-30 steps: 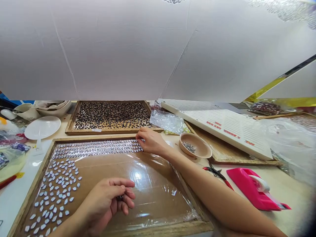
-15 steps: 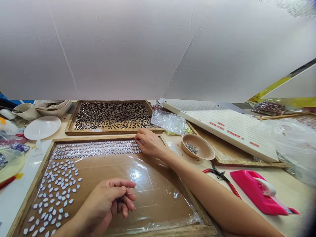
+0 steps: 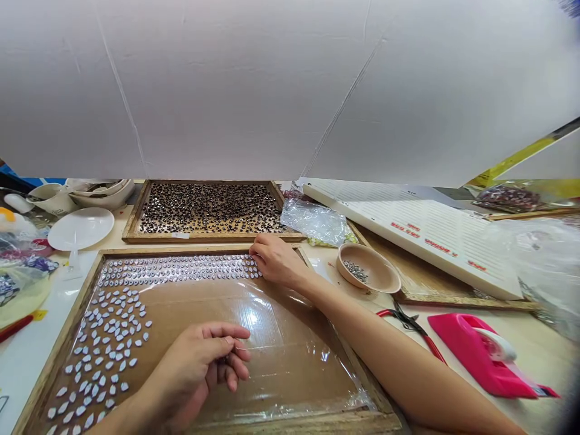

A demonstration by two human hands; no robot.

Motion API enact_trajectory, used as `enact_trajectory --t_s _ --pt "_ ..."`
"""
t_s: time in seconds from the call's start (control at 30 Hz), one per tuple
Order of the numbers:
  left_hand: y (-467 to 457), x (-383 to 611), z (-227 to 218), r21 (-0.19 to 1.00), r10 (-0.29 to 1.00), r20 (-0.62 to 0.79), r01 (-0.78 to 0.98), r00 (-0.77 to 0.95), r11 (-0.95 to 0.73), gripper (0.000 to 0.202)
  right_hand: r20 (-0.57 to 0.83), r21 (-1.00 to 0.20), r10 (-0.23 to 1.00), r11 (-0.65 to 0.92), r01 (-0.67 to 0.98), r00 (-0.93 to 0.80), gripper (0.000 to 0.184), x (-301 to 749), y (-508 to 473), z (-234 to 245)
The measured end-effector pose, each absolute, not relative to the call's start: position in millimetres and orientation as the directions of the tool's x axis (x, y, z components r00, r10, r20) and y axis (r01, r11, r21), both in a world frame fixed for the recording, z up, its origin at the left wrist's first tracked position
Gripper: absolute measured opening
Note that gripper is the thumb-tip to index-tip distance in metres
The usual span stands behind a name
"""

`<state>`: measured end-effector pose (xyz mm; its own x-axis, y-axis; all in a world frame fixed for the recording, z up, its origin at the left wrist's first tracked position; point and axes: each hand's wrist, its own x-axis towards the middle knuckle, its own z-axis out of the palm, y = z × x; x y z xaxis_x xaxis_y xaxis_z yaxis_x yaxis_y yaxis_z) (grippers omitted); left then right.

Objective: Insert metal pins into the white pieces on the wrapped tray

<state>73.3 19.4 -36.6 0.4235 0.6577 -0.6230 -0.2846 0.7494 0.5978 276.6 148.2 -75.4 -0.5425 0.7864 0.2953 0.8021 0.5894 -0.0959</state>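
Observation:
My left hand [image 3: 199,365] rests on the film-covered board of the near wooden tray [image 3: 67,314], fingers curled round small dark metal bits and a thin pin. My right hand [image 3: 276,260] reaches to the tray's far right corner, fingertips pinched at the end of the tight rows of white drop-shaped pieces [image 3: 181,269]. Loose white pieces [image 3: 106,338] lie scattered on the tray's left side.
A second tray of dark beads [image 3: 206,208] lies behind. A tan bowl [image 3: 369,269] with small metal parts, red-handled pliers [image 3: 408,326], a pink tape dispenser [image 3: 480,353], a white board [image 3: 421,226], plastic bags and white dishes [image 3: 81,228] surround the trays.
The camera has shifted slightly; both hands stay almost where they were, the left fingers shifting a little.

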Motion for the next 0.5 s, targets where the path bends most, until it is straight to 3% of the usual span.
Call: enact_trajectory --t_s 0.33,0.5 --pt "22.6 70.7 -27.0 0.544 0.707 -0.599 -0.457 0.376 0.704 0.02 0.321 -0.327 0.818 0.568 0.755 -0.477 0.016 282.8 134.0 -45.9" --pt "22.4 69.6 -25.2 0.471 0.736 -0.548 -0.58 0.398 0.665 0.032 0.268 -0.541 0.724 0.659 0.523 -0.635 0.013 252.4 81.8 -19.6"
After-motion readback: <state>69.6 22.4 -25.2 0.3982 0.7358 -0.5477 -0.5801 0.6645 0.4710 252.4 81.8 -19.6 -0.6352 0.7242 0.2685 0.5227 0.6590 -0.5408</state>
